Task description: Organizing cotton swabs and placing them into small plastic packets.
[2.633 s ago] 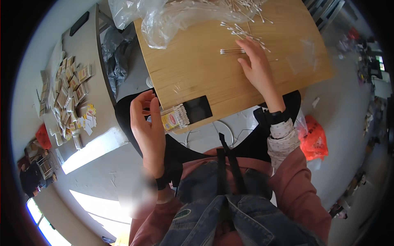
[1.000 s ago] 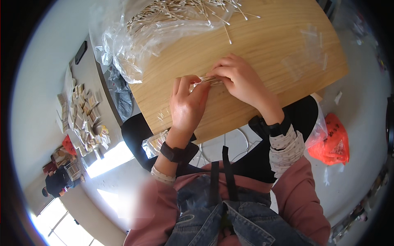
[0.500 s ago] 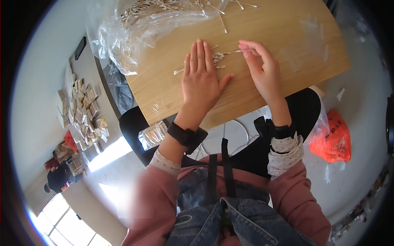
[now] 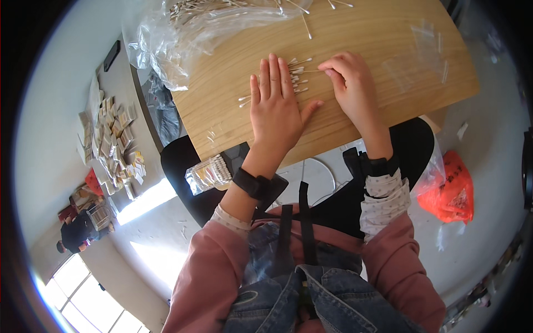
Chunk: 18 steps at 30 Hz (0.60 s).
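My left hand (image 4: 275,108) lies flat on the wooden table, fingers stretched and thumb out to the side. Under and around it is a small spread of cotton swabs (image 4: 300,81), their white tips poking out on both sides of the palm; most of their sticks are hidden. My right hand (image 4: 355,86) is just right of them, thumb and forefinger pinching the stick of one cotton swab (image 4: 312,70), which points left toward the others.
A clear plastic bag (image 4: 161,50) with many swabs lies at the table's far left, and loose swabs (image 4: 307,26) lie near it. Flat clear bags (image 4: 419,55) are at right. A swab pack (image 4: 209,174) rests below the table edge. A red bag (image 4: 452,188) stands on the floor.
My right fingers have closed into a pinch on a swab stick, where before they were looser near a tip. More swab tips show around my left hand, which stays flat.
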{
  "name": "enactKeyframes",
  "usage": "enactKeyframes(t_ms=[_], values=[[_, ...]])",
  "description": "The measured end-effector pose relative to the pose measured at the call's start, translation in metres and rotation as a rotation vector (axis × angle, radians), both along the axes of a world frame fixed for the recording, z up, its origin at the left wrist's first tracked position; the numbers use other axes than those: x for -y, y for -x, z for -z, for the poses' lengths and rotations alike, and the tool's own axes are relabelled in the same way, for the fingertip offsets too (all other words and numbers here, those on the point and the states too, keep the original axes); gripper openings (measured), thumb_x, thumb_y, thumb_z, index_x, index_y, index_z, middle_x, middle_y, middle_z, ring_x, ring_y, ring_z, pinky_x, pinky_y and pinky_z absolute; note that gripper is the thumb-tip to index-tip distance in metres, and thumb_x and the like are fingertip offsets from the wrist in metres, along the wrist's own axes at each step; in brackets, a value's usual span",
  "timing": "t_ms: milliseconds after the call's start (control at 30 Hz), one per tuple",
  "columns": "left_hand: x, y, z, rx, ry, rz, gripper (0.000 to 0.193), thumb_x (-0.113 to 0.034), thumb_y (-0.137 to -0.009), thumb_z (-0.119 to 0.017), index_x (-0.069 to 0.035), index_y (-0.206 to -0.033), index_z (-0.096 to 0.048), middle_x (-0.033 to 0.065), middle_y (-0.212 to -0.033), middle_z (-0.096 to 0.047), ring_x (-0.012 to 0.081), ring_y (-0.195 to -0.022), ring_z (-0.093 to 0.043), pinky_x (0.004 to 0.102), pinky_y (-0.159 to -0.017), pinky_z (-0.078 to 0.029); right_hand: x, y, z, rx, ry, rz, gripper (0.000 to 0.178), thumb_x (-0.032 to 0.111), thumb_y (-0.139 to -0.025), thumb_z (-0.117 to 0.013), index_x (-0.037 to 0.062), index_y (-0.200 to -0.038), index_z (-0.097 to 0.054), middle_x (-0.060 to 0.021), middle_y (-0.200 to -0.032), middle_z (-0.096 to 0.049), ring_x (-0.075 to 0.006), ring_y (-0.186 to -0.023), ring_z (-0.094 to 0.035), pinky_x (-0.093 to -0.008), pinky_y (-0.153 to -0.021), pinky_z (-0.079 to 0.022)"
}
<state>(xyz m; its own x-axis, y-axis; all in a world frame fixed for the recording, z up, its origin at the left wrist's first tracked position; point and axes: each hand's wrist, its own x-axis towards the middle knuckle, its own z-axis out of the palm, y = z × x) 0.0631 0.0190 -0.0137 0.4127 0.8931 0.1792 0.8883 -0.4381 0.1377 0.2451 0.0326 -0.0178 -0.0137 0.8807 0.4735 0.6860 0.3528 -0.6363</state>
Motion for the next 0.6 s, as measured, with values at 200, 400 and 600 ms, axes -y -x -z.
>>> enactKeyframes(t_ms=[200, 400, 600], values=[[0.013, 0.009, -0.002, 0.032, 0.043, 0.009, 0.098, -0.065, -0.093, -0.050, 0.008, -0.154, -0.024, 0.0262, -0.161, -0.023, 0.0376, -0.152, -0.020, 0.0536, -0.121, -0.017, -0.014, -0.018, -0.003, 0.049, -0.020, 0.043, 0.010, -0.001, -0.083, -0.066, 0.0079, -0.087, -0.064, -0.0060, -0.084, -0.062, -0.0305, -0.086, -0.060, -0.0405, -0.075, -0.049], [0.019, 0.004, -0.004, 0.043, 0.024, 0.007, 0.100, -0.067, -0.092, -0.050, 0.009, -0.153, -0.024, 0.0283, -0.161, -0.022, 0.0385, -0.153, -0.018, 0.0538, -0.121, -0.016, -0.038, 0.020, 0.005, 0.017, -0.086, -0.087, 0.011, -0.005, -0.079, -0.064, 0.0052, -0.084, -0.065, -0.0081, -0.085, -0.063, -0.0310, -0.086, -0.060, -0.0402, -0.075, -0.050], [0.012, 0.008, -0.004, -0.015, 0.034, 0.002, 0.099, -0.067, -0.093, -0.049, 0.010, -0.151, -0.027, 0.0290, -0.159, -0.026, 0.0395, -0.151, -0.022, 0.0533, -0.120, -0.020, -0.014, 0.030, 0.004, -0.105, 0.013, -0.160, 0.020, -0.008, -0.079, -0.062, 0.0032, -0.093, -0.069, -0.0093, -0.095, -0.065, -0.0301, -0.094, -0.062, -0.0398, -0.081, -0.052]])
